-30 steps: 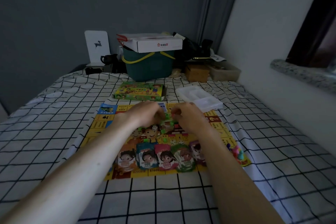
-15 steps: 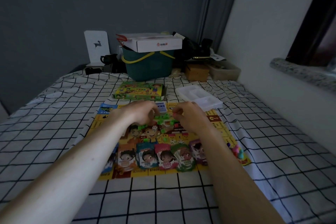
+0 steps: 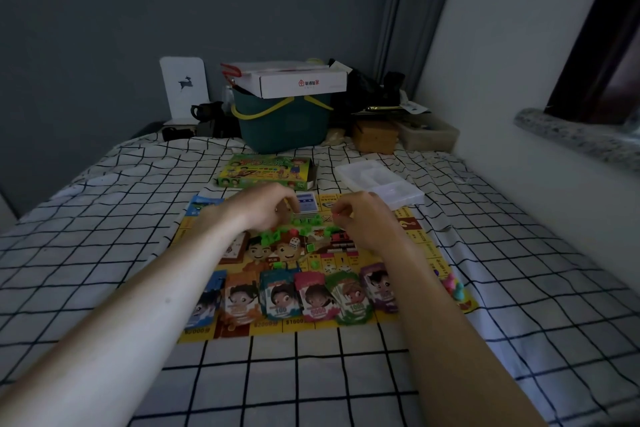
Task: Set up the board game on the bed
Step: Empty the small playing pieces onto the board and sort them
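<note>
Both hands hover over the far half of the game board [image 3: 429,253], which lies flat on the checked bed [image 3: 104,253]. Left hand [image 3: 263,206] has its fingers curled downward over a small stack of cards [image 3: 306,210]; whether it grips anything I cannot tell. Right hand [image 3: 367,218] pinches something tiny between thumb and fingertip, too small to name. Between and just below the hands, green pieces [image 3: 273,236] and a white die [image 3: 294,242] are scattered at the board's middle. Along the board's near edge stands a row of money stacks [image 3: 313,298], with coloured pawns [image 3: 454,286] at its right corner. Beyond the board lie the game box [image 3: 263,173] and a clear plastic tray [image 3: 377,182].
</note>
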